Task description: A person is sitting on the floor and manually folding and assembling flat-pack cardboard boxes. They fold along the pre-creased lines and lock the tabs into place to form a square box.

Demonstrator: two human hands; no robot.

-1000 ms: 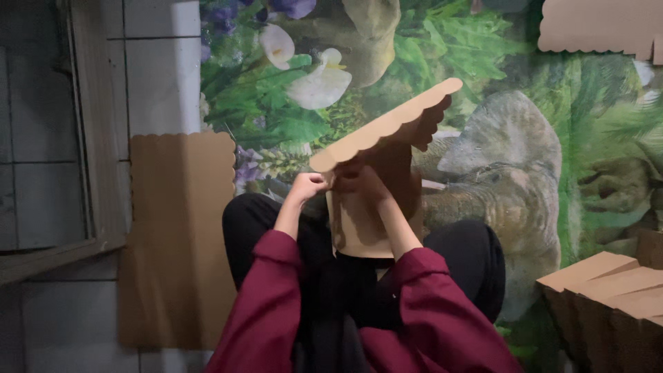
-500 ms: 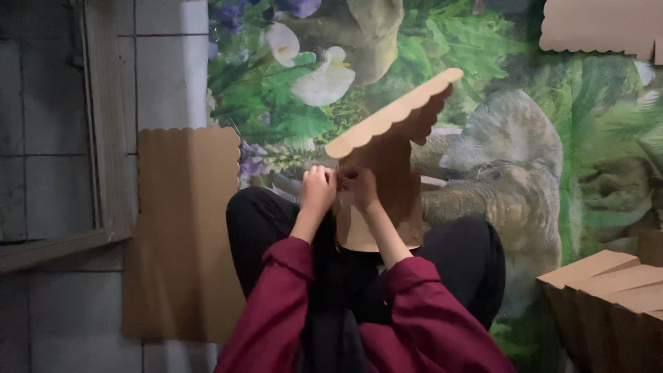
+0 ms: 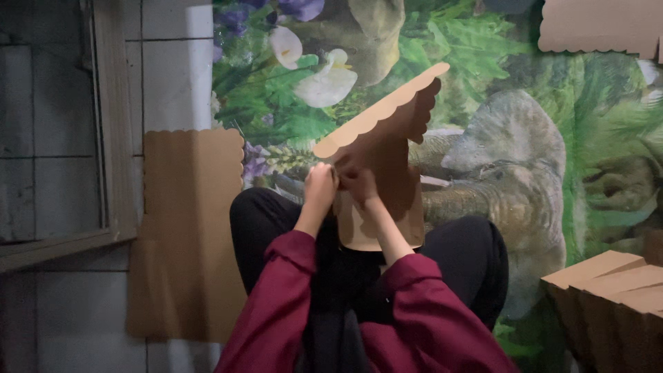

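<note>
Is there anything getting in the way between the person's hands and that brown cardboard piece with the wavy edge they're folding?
Nothing visible does. The left hand and right hand already touch the cardboard piece directly, side by side near its fold, above the lap. The flat cardboard sheet lies apart, off to the left.

Floor: grey tiles (image 3: 173, 62) show on my left, under a printed mat (image 3: 525, 152) of green leaves, white flowers and grey rock that covers the middle and right.
Left edge of the mat: a flat brown cardboard sheet (image 3: 190, 235) with a scalloped edge lies on the tiles just beside my left knee, its right side touching the mat's edge.
Far right corner: another scalloped cardboard sheet (image 3: 597, 27) lies flat on the mat.
Near right corner: a stack of folded cardboard pieces (image 3: 608, 297) rests on the mat.
Far left: a wooden frame (image 3: 114, 138) rests on the tiles.
</note>
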